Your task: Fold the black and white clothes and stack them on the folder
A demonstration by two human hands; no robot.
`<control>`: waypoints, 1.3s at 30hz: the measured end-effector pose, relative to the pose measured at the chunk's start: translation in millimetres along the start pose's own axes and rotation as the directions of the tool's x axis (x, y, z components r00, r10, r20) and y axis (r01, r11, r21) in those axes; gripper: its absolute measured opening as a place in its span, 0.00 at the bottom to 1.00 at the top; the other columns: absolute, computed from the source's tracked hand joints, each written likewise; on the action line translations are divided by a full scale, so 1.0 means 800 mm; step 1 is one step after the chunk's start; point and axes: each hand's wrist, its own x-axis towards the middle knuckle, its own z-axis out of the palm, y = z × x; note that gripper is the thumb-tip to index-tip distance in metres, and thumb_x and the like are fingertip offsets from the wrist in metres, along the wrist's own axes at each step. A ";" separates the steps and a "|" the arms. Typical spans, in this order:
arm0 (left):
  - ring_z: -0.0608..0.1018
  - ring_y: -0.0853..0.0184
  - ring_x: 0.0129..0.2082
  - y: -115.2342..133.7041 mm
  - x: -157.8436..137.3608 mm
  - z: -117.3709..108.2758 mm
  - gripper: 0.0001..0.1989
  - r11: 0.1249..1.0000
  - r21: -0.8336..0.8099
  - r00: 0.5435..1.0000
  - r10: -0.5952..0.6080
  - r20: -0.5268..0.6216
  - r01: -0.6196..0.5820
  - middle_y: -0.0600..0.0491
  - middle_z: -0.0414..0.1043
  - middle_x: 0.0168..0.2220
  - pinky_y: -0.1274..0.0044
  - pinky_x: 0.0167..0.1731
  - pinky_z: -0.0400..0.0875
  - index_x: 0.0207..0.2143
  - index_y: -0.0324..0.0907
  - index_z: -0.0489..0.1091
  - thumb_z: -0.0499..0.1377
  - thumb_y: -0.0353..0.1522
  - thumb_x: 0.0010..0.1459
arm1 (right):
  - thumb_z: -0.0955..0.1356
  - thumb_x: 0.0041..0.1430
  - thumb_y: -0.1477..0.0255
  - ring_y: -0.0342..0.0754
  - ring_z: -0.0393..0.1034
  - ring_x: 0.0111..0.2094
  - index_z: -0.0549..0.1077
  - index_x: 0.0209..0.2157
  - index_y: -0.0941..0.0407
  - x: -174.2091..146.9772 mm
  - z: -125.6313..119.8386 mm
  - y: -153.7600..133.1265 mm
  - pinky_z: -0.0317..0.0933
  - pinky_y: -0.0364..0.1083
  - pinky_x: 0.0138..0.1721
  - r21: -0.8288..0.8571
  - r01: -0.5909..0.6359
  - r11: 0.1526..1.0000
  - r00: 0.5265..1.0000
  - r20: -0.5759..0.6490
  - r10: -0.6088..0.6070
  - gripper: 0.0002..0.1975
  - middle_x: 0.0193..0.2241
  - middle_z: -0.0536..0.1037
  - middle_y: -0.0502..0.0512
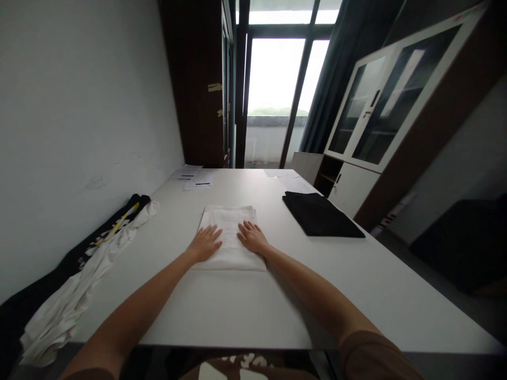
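Observation:
A folded white cloth (229,253), perhaps a garment, lies flat on the white table (229,311) in front of me. My left hand (205,244) rests palm down on its left side, fingers spread. On its right side lies my right hand (252,237), also flat with the fingers apart. Neither hand grips anything. To the right, apart from both hands, a folded black cloth (322,215) lies on the table.
Along the left wall, black clothing (106,227) and crumpled white clothing (91,285) lie in a long heap at the table's edge. Papers (198,180) lie at the far left. A white cabinet (354,195) stands beyond the right edge, with a lower door open.

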 end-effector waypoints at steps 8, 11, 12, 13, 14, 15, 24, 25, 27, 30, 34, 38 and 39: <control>0.49 0.52 0.74 0.025 -0.034 -0.010 0.38 0.980 -0.034 0.980 0.197 0.007 -0.196 0.46 0.43 0.75 0.56 0.71 0.42 0.74 0.47 0.49 0.45 0.55 0.71 | 0.63 0.67 0.44 0.58 0.37 0.74 0.54 0.73 0.54 -0.062 -0.010 0.005 0.32 0.60 0.72 0.061 0.092 0.994 0.994 0.058 -0.095 0.42 0.73 0.48 0.60; 0.48 0.52 0.75 0.030 -0.033 -0.019 0.43 0.976 -0.047 0.977 0.212 0.027 -0.211 0.44 0.41 0.76 0.57 0.71 0.42 0.75 0.44 0.48 0.45 0.59 0.68 | 0.65 0.64 0.42 0.60 0.40 0.74 0.57 0.72 0.54 -0.067 -0.013 -0.010 0.30 0.61 0.72 0.073 0.164 0.984 0.985 0.035 -0.167 0.45 0.73 0.50 0.63; 0.47 0.52 0.75 0.032 -0.034 -0.022 0.44 0.975 -0.050 0.975 0.218 0.035 -0.216 0.44 0.40 0.76 0.58 0.71 0.41 0.75 0.44 0.48 0.46 0.60 0.67 | 0.65 0.64 0.42 0.60 0.41 0.74 0.57 0.72 0.55 -0.067 -0.014 -0.015 0.30 0.61 0.72 0.071 0.184 0.980 0.982 0.029 -0.187 0.45 0.73 0.50 0.64; 0.47 0.52 0.75 0.033 -0.035 -0.025 0.46 0.974 -0.052 0.974 0.222 0.045 -0.220 0.43 0.39 0.76 0.58 0.71 0.41 0.75 0.44 0.47 0.46 0.61 0.66 | 0.64 0.65 0.42 0.60 0.41 0.73 0.57 0.72 0.56 -0.068 -0.014 -0.019 0.31 0.61 0.72 0.068 0.197 0.978 0.979 0.029 -0.199 0.45 0.73 0.50 0.65; 0.46 0.52 0.75 0.035 -0.037 -0.028 0.47 0.973 -0.053 0.973 0.226 0.056 -0.223 0.43 0.39 0.76 0.58 0.71 0.41 0.75 0.44 0.46 0.46 0.62 0.65 | 0.64 0.65 0.41 0.60 0.41 0.74 0.57 0.72 0.57 -0.069 -0.015 -0.022 0.32 0.61 0.72 0.065 0.204 0.977 0.978 0.036 -0.207 0.46 0.73 0.49 0.66; 0.46 0.52 0.75 0.037 -0.038 -0.030 0.48 0.973 -0.054 0.971 0.229 0.068 -0.226 0.42 0.38 0.76 0.57 0.71 0.40 0.75 0.43 0.45 0.46 0.63 0.64 | 0.63 0.65 0.41 0.60 0.40 0.74 0.56 0.73 0.58 -0.070 -0.016 -0.024 0.33 0.61 0.72 0.061 0.208 0.976 0.976 0.047 -0.211 0.47 0.73 0.48 0.66; 0.44 0.50 0.75 0.051 -0.048 -0.041 0.51 0.958 -0.102 0.956 0.278 0.094 -0.269 0.43 0.35 0.76 0.55 0.71 0.38 0.76 0.46 0.40 0.52 0.62 0.62 | 0.67 0.58 0.37 0.64 0.34 0.74 0.47 0.75 0.57 -0.086 -0.037 -0.019 0.34 0.62 0.72 0.081 0.282 0.956 0.930 0.223 -0.293 0.57 0.74 0.40 0.67; 0.45 0.50 0.75 0.054 -0.049 -0.041 0.50 0.952 -0.110 0.953 0.293 0.078 -0.284 0.44 0.35 0.76 0.55 0.71 0.39 0.76 0.47 0.40 0.53 0.61 0.62 | 0.67 0.58 0.37 0.64 0.33 0.74 0.46 0.75 0.57 -0.088 -0.036 -0.020 0.33 0.63 0.72 0.081 0.279 0.957 0.932 0.219 -0.290 0.57 0.74 0.40 0.67; 0.45 0.51 0.75 0.060 -0.050 -0.040 0.49 0.941 -0.122 0.946 0.322 0.045 -0.315 0.44 0.36 0.76 0.55 0.71 0.38 0.76 0.49 0.39 0.53 0.61 0.63 | 0.66 0.59 0.37 0.64 0.32 0.74 0.44 0.75 0.57 -0.094 -0.032 -0.023 0.31 0.64 0.72 0.075 0.275 0.958 0.939 0.191 -0.285 0.56 0.74 0.39 0.67; 0.45 0.51 0.75 0.067 -0.052 -0.038 0.48 0.938 -0.120 0.944 0.330 0.032 -0.324 0.44 0.38 0.76 0.55 0.71 0.38 0.76 0.48 0.41 0.52 0.61 0.63 | 0.63 0.63 0.38 0.62 0.31 0.74 0.43 0.76 0.56 -0.105 -0.026 -0.025 0.28 0.64 0.72 0.065 0.288 0.955 0.946 0.138 -0.294 0.53 0.74 0.39 0.66; 0.46 0.51 0.75 0.068 -0.057 -0.038 0.47 0.944 -0.093 0.946 0.322 0.048 -0.317 0.44 0.38 0.76 0.55 0.72 0.38 0.76 0.47 0.42 0.51 0.60 0.64 | 0.62 0.64 0.38 0.61 0.33 0.74 0.44 0.75 0.58 -0.117 -0.026 -0.021 0.29 0.61 0.72 0.059 0.317 0.947 0.938 0.130 -0.322 0.53 0.74 0.40 0.66; 0.46 0.54 0.75 0.058 -0.069 -0.037 0.39 0.933 -0.079 0.934 0.355 0.046 -0.351 0.48 0.37 0.76 0.56 0.72 0.39 0.76 0.50 0.42 0.47 0.55 0.70 | 0.59 0.66 0.39 0.60 0.33 0.74 0.46 0.75 0.59 -0.129 -0.029 -0.018 0.29 0.61 0.72 0.053 0.323 0.945 0.938 0.114 -0.327 0.50 0.73 0.42 0.67; 0.46 0.54 0.75 0.054 -0.073 -0.037 0.37 0.932 -0.079 0.933 0.357 0.050 -0.353 0.49 0.37 0.76 0.56 0.72 0.40 0.76 0.52 0.42 0.46 0.53 0.72 | 0.59 0.67 0.40 0.59 0.33 0.74 0.46 0.75 0.59 -0.133 -0.030 -0.017 0.30 0.61 0.72 0.054 0.325 0.944 0.937 0.115 -0.330 0.49 0.73 0.41 0.66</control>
